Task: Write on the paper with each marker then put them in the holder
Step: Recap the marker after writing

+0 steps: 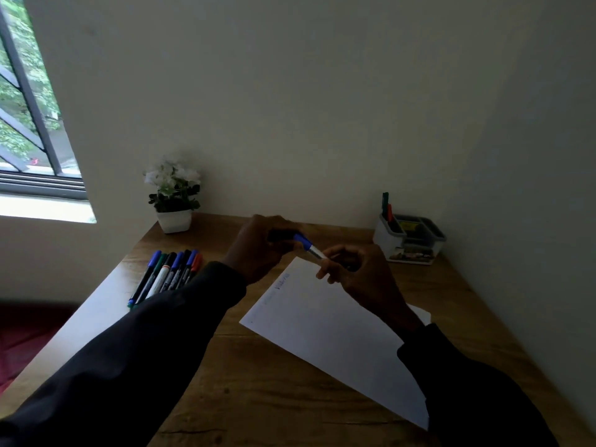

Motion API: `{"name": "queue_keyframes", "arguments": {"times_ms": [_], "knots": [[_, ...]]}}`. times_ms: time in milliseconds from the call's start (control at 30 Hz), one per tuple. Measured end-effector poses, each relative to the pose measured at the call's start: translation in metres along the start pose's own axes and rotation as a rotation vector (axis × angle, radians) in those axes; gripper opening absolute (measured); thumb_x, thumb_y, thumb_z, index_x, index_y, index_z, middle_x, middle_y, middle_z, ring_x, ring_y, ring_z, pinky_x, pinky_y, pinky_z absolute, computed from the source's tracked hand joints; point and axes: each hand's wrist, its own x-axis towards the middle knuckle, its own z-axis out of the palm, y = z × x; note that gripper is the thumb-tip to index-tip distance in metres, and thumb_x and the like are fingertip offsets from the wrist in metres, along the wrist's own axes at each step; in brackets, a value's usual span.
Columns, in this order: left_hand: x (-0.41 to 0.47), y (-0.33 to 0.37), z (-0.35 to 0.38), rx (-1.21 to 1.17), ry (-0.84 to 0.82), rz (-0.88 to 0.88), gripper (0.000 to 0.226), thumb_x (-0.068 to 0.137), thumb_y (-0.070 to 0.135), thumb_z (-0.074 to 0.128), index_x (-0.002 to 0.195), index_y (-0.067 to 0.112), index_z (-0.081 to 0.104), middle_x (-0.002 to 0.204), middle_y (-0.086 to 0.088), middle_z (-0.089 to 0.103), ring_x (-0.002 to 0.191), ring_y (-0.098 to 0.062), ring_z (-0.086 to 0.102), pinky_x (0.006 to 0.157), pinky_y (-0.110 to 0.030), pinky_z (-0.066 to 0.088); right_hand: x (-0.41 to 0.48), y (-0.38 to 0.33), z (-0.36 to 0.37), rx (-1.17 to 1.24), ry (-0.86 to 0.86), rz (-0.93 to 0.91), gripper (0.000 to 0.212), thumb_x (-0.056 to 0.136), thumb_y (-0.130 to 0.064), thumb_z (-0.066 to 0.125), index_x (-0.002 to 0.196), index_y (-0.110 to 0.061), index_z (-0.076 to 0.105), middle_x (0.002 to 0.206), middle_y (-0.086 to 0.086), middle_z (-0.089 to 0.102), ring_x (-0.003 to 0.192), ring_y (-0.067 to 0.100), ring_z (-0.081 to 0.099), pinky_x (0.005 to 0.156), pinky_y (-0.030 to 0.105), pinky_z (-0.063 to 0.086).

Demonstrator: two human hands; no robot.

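Note:
A blue-capped marker is held in the air above the top edge of the white paper. My left hand grips its blue cap end, and my right hand pinches its pale barrel. The paper lies slanted on the wooden desk and bears a short line of blue writing near its upper left edge. Several more markers lie side by side to the left of the paper. The holder, a white and grey compartment box, stands at the back right with a green and a red marker upright in it.
A small white pot of white flowers stands at the desk's back left corner. Walls close the desk in at the back and the right. A window is at the left. The wooden desk shows bare between my arms.

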Motion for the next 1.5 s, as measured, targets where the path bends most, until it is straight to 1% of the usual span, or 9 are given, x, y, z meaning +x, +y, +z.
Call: {"name": "queue_keyframes", "arguments": {"times_ms": [267,367,433,533,633,933,1067,1300,1500], "knots": [[0.034,0.006,0.035,-0.279,0.091,-0.088,0.025,0.083,0.009,0.072,0.108,0.008,0.072,0.094,-0.001,0.074,0.088,-0.004,0.069,0.081,-0.017,0.053,0.042,0.029,-0.036,-0.192,0.085,-0.009,0.012,0.090,-0.018,0.073,0.095,-0.006,0.075,0.082,0.002,0.071,0.073,0.011,0.067,0.071,0.035,0.056],[0.042,0.004,0.042,-0.330,0.078,-0.135,0.027,0.085,0.010,0.071,0.111,0.006,0.070,0.084,-0.001,0.074,0.083,-0.004,0.070,0.080,-0.017,0.054,0.056,0.042,-0.056,-0.205,0.155,0.024,0.015,0.096,-0.012,0.066,0.095,0.002,0.071,0.076,0.003,0.065,0.060,-0.004,0.061,0.058,0.014,0.048],[0.044,0.000,0.045,-0.352,0.082,-0.156,0.026,0.086,0.012,0.070,0.111,0.006,0.070,0.084,-0.002,0.074,0.083,-0.005,0.071,0.079,-0.014,0.054,0.066,0.051,-0.077,-0.243,0.224,0.086,0.017,0.098,-0.012,0.064,0.093,0.003,0.069,0.073,0.000,0.064,0.059,-0.003,0.061,0.058,0.011,0.046],[0.045,-0.005,0.048,-0.336,0.083,-0.168,0.025,0.086,0.011,0.069,0.111,0.007,0.070,0.087,-0.004,0.074,0.083,-0.004,0.070,0.076,-0.011,0.053,0.087,0.064,-0.113,-0.280,0.357,0.110,0.022,0.095,-0.017,0.068,0.091,0.005,0.072,0.081,0.013,0.072,0.069,0.018,0.066,0.065,0.029,0.055],[0.046,-0.012,0.049,-0.303,0.085,-0.167,0.026,0.085,0.011,0.069,0.111,0.006,0.070,0.093,-0.006,0.074,0.087,-0.003,0.069,0.077,-0.010,0.053,0.106,0.069,-0.143,-0.388,0.431,0.128,0.023,0.092,-0.019,0.072,0.088,0.003,0.075,0.083,0.013,0.074,0.071,0.020,0.067,0.068,0.033,0.056],[0.049,-0.021,0.056,-0.305,0.059,-0.213,0.025,0.087,0.010,0.068,0.111,0.002,0.069,0.089,0.002,0.072,0.079,0.004,0.068,0.068,-0.006,0.050,0.142,0.106,-0.151,-0.546,0.293,0.254,0.024,0.081,-0.016,0.081,0.084,0.006,0.073,0.086,0.019,0.069,0.074,0.026,0.065,0.066,0.031,0.051],[0.049,-0.022,0.057,-0.300,0.061,-0.234,0.024,0.087,0.010,0.068,0.111,0.005,0.070,0.090,0.003,0.072,0.079,0.005,0.068,0.068,-0.006,0.050,0.142,0.116,-0.140,-0.543,0.200,0.285,0.023,0.079,-0.017,0.082,0.078,0.005,0.075,0.073,0.017,0.068,0.065,0.022,0.064,0.065,0.033,0.056],[0.047,-0.029,0.054,-0.246,0.048,-0.258,0.024,0.087,0.018,0.068,0.111,0.015,0.070,0.092,0.007,0.072,0.084,0.005,0.067,0.071,-0.007,0.052,0.141,0.127,-0.134,-0.534,0.186,0.352,0.022,0.078,-0.015,0.083,0.069,0.002,0.073,0.053,-0.002,0.055,0.048,0.004,0.051,0.044,0.014,0.041],[0.045,-0.033,0.052,-0.232,0.056,-0.258,0.024,0.087,0.015,0.069,0.110,0.014,0.070,0.092,0.003,0.073,0.083,0.000,0.069,0.074,-0.013,0.055,0.143,0.123,-0.132,-0.561,0.216,0.347,0.021,0.074,-0.017,0.087,0.080,0.001,0.077,0.085,0.015,0.075,0.078,0.027,0.072,0.075,0.039,0.063]]}}
